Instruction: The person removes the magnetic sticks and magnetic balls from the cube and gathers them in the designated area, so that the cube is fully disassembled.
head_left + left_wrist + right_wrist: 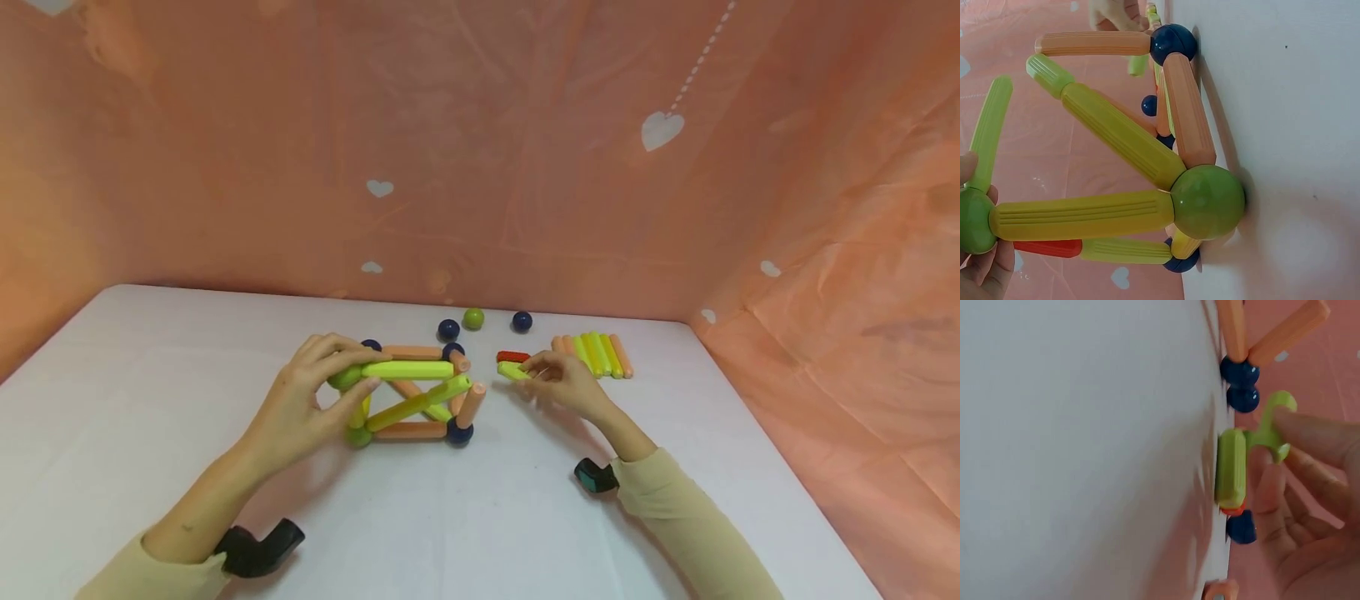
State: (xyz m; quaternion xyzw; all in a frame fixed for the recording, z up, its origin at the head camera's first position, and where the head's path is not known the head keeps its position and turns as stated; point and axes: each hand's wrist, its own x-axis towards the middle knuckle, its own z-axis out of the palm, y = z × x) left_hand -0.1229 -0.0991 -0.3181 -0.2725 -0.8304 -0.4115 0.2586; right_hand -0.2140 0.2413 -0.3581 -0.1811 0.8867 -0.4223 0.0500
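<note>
The left hand (300, 404) pinches a green ball (345, 377) at the upper left corner of a frame of sticks and balls. From that ball a light green stick (408, 370) extends right. In the left wrist view, a yellow stick (1082, 214) joins the held ball (974, 220) to another green ball (1209, 202). The right hand (568, 385) is right of the frame, its fingertips at a light green stick (513, 372). In the right wrist view, the right hand (1319, 512) pinches a light green piece (1266, 432), beside a thicker light green stick (1231, 469).
A red piece (513, 357) lies behind the right fingertips. Two dark blue balls (448, 330) (522, 321) and a green ball (473, 318) sit near the table's back edge. A row of coloured sticks (594, 355) lies at the right. A patterned cloth (525, 167) hangs behind.
</note>
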